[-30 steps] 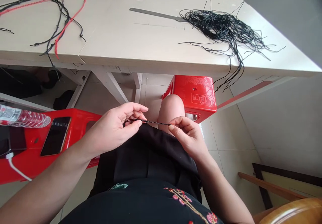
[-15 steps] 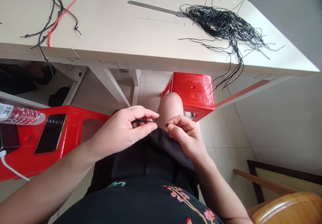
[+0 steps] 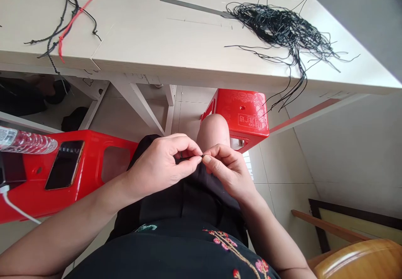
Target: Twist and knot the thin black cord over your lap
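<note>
Above my lap, my left hand (image 3: pixel 166 162) pinches a thin black braided cord (image 3: pixel 185 158) between thumb and forefinger. My right hand (image 3: pixel 228 168) grips the same cord at its end, its thumb and fingertips almost touching those of the left. Most of the cord is hidden behind the left fingers. On the table ahead lies a loose tangle of black cords (image 3: pixel 279 26), some strands hanging over the edge. A thin grey metal strip (image 3: pixel 194 6) runs under the tangle.
Black knotted cords (image 3: pixel 66 3) and a red cord (image 3: pixel 89 2) lie on the table (image 3: pixel 141 40) at left. A red stool (image 3: pixel 94 145) beside me bears a phone (image 3: pixel 65 165) and a plastic bottle (image 3: pixel 31 141). Another red stool (image 3: pixel 248 111) stands under the table; a wooden chair (image 3: pixel 361 260) is lower right.
My left hand has moved right along the cord until its fingertips meet my right hand's. The stretch of cord between them has disappeared from view.
</note>
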